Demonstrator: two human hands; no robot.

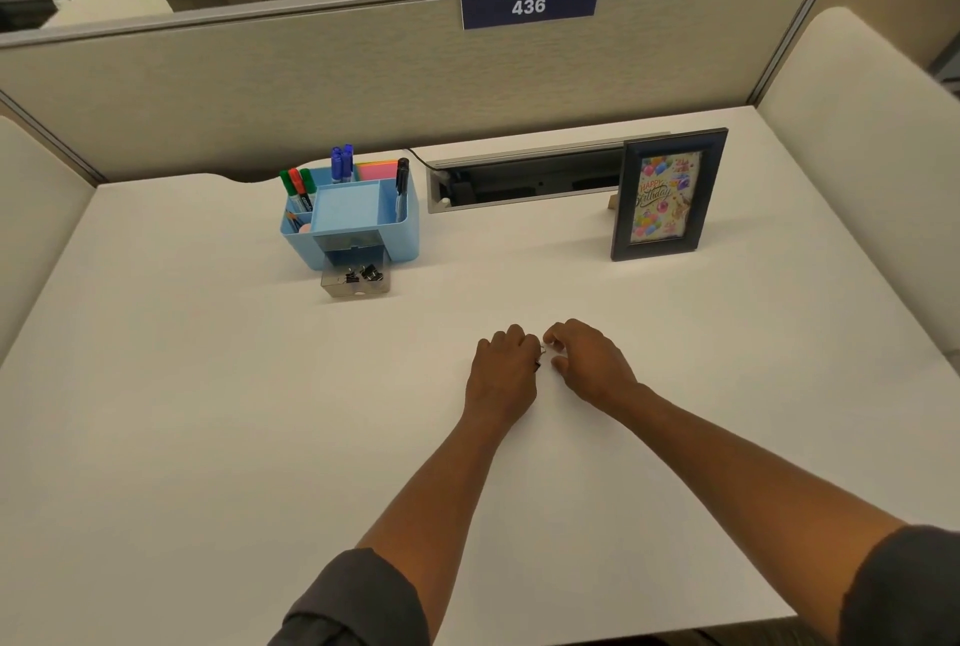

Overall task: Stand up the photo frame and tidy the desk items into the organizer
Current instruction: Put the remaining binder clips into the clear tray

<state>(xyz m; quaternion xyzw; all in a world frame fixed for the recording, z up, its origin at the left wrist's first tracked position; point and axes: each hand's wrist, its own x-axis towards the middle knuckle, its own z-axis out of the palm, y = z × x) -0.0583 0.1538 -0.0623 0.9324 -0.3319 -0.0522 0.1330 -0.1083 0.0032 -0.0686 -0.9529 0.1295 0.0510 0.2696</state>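
Binder clip (540,357) is sitting mid-table between both hands, left hand (503,375) fingers seemingly pinching it while right hand (587,359) fingers are curling in, likely to drop it into the organizer's open drawer (356,282).

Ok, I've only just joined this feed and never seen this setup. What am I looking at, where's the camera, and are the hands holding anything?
There is no machine here: a person works with two bare hands, and the single picture comes from a camera worn on their head, looking forward and down at a white desk.

At the back left stands a blue organizer with markers and pens in its compartments. Its small clear drawer is pulled out and has black binder clips in it. At the back right a photo frame with a birthday picture already stands upright.

Near the middle, the left hand and right hand meet around a small clip. It is mostly hidden, so which hand has the grip is unclear.
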